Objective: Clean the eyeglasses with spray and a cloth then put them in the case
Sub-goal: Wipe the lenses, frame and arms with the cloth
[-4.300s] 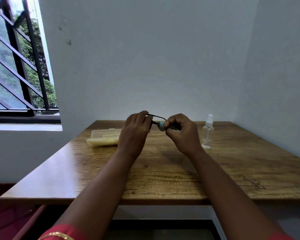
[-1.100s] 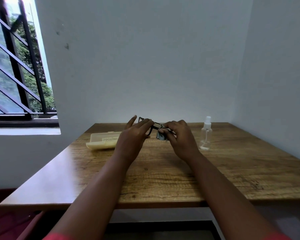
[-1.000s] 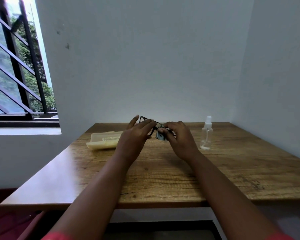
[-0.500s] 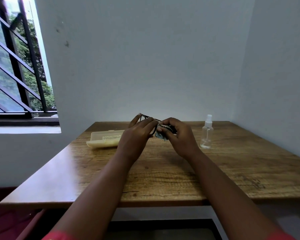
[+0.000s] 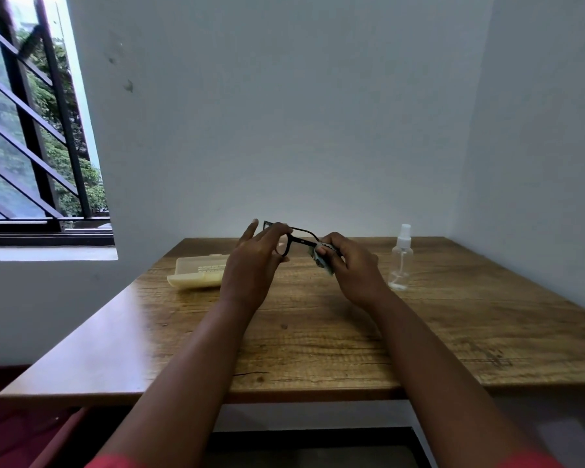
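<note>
Looking down from the head camera, both hands are raised together just above the far middle of a wooden table (image 5: 318, 332), joined by the black-framed eyeglasses (image 5: 296, 238) held between them. The left hand (image 5: 254, 261) holds the frame's left part, its fingers curved over the top rim with the forefinger stretched out behind; the back of this hand covers most of the lens on that side, so how the thumb lies cannot be told. The right hand (image 5: 352, 265) is curled around a small grey-blue cloth (image 5: 321, 258), and fingers and cloth are pinched onto the right end of the glasses, where the frame disappears into the bunched fabric. One temple arm arcs over the top from the left hand toward the right. To the left of the left hand, and partly hidden behind its wrist, a pale yellow case (image 5: 196, 273) lies on the table with its translucent lid open and tilted toward the back wall. To the right of the right hand, near but not touching it, a clear spray bottle (image 5: 400, 261) with a white nozzle stands upright on the tabletop. Both forearms reach in from the bottom edge, and red sleeves show at the lower corners. Well left of the hands, a window with black diagonal bars (image 5: 31, 130) shows green foliage outside.
</note>
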